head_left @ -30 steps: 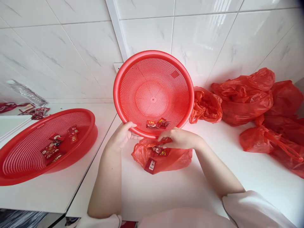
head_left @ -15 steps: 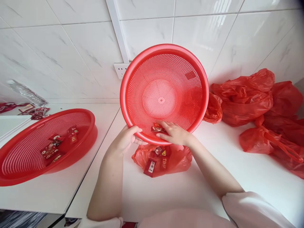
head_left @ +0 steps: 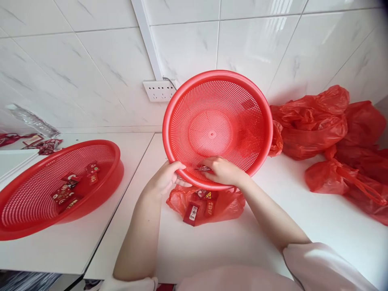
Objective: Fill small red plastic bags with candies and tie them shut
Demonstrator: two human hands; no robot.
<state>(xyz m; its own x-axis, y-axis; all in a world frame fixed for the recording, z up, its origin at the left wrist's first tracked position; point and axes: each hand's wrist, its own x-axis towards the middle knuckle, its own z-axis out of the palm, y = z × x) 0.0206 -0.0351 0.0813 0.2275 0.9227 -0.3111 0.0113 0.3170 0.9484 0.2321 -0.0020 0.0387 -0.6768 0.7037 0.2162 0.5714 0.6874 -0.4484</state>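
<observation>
A round red plastic mesh basket (head_left: 209, 123) is tilted up with its mouth facing me. My left hand (head_left: 166, 178) grips its lower left rim, thumb inside and fingers underneath. Inside the basket, my right hand (head_left: 222, 170) curls its fingers over a small dark red packet (head_left: 203, 168) near the lower wall. The hand covers most of that packet, and whether others lie under it is hidden. Directly below the rim, an open red plastic bag (head_left: 230, 206) lies on the white table with several red printed packets (head_left: 191, 213) in and on it.
To the left stands another red mesh basket (head_left: 100, 149), holding several red packets (head_left: 65, 192). Knotted red plastic bags (head_left: 312, 125) are piled at the right by the tiled wall. A socket strip (head_left: 157, 91) is on that wall. A clear plastic wrapper (head_left: 33, 119) lies far left.
The tilted basket has shifted slightly right and down in view, exposing more of the socket strip. My right hand's fingers, flatter before, are now curled over the packet.
</observation>
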